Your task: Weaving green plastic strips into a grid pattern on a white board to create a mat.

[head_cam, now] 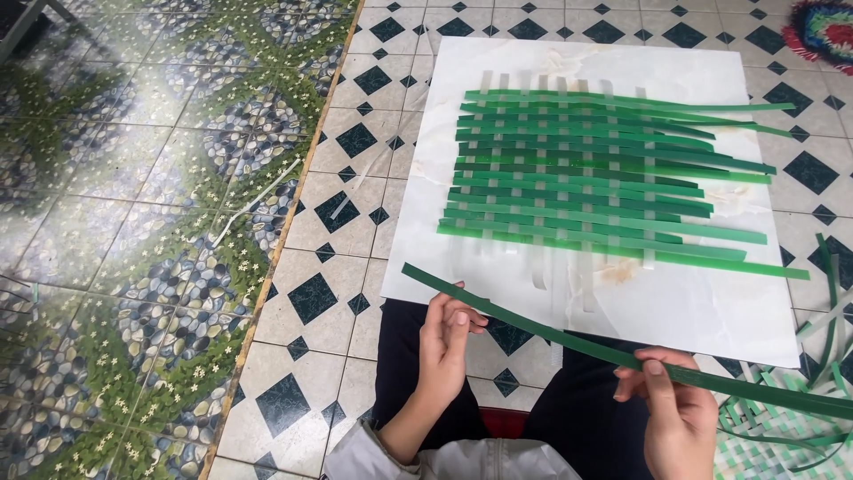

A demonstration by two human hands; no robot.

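Two bare hands hold one long dark green strip slantwise above a person's lap, its upper end pointing toward a half-woven mat of green and pale translucent bands. The left hand pinches the strip near that upper end, fingertips closed on its edges; the right hand has its fingers curled around it farther down, and the rest runs off toward the lower right of the frame. The mat lies on a white board set on a floor of black-and-white diamond tiles, just beyond the person's knees. The strip looks thin, light and springy (it holds a nearly straight line between the two hands, with no sag), probably smooth enough to slip, so a pinch across its flat faces near the leading end seems the surest hold. Loose green strips and another woven piece lie at the right; a pale strip rests on the pebble-patterned floor.
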